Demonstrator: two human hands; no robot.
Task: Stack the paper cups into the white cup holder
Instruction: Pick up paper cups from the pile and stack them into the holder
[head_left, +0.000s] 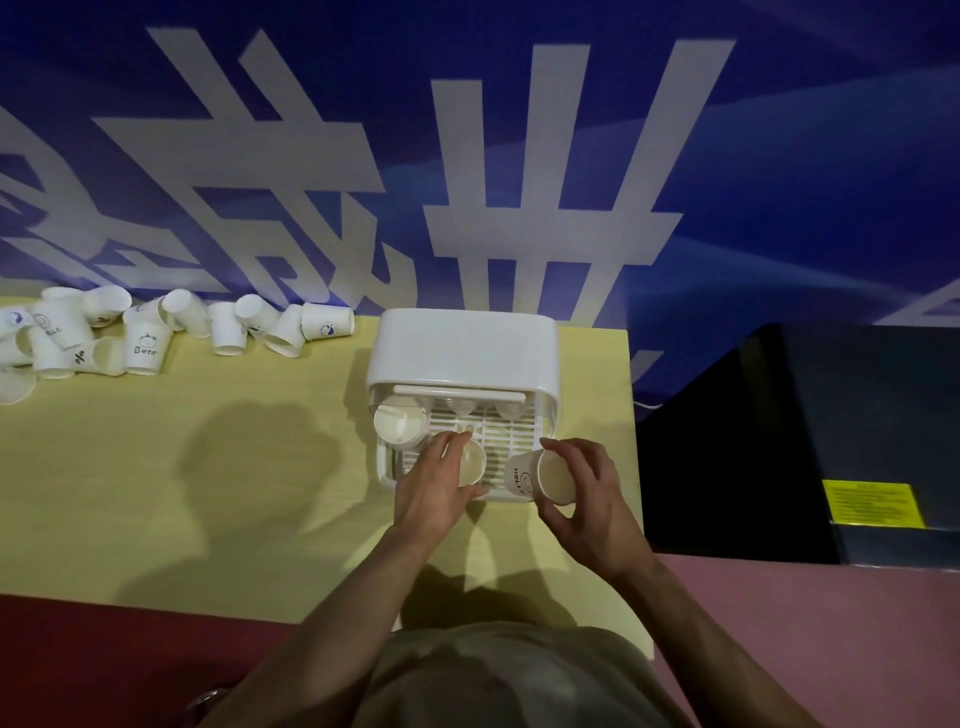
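Here, both forearms are stretched forward from the bottom of the view toward the holder, which is set on the yellow table just above centre, its white lid raised at the back and its grid tray open at the front. The left hand is laid palm down over the tray's near edge, at about 7 o'clock from the holder's middle, with its fingers curled round a cup whose mouth is turned up and toward the right. The right hand is held at about 5 o'clock from the holder, thumb low and fingers arched above, and a second cup is gripped at its rim, tilted on its side with the mouth facing the camera. A stack is seated in the tray's far left corner, at 10 o'clock. A loose pile of cups is spread along the table's far edge at 10 o'clock, well apart from the holder.
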